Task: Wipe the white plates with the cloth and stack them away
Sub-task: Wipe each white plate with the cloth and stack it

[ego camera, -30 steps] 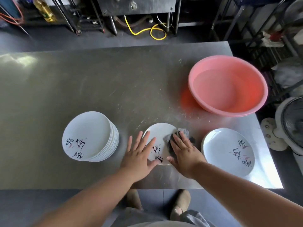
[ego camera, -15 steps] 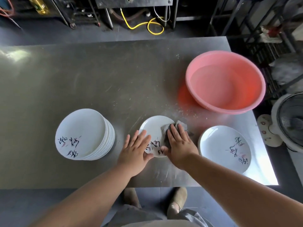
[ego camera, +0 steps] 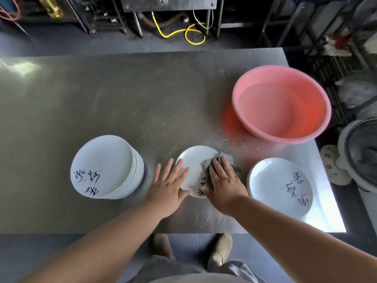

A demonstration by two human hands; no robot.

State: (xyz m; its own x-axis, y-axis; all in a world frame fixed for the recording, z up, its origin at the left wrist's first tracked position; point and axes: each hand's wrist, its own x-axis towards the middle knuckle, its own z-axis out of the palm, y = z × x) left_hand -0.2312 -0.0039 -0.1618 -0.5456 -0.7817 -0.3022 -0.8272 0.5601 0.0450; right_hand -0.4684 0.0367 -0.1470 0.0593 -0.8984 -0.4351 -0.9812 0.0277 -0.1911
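Observation:
A small white plate (ego camera: pixel 193 162) with black brush lettering lies flat near the front of the steel table (ego camera: pixel 102 94). My left hand (ego camera: pixel 168 185) rests flat on its left rim, fingers straight and spread. My right hand (ego camera: pixel 223 183) presses a grey cloth (ego camera: pixel 226 157) onto the plate's right half with straight fingers. A tall stack of white plates (ego camera: pixel 106 166) stands to the left. To the right lie one or two larger white plates (ego camera: pixel 279 184) with the same lettering.
A pink plastic basin (ego camera: pixel 281 103) sits at the table's back right. A white fan (ego camera: pixel 361 152) stands on the floor past the right edge. The table's front edge runs just under my forearms. Yellow hose and metal racks lie behind the table.
My right hand has slid the cloth a little up and to the right on the plate. My left hand stays flat on the left rim. The camera has shifted slightly.

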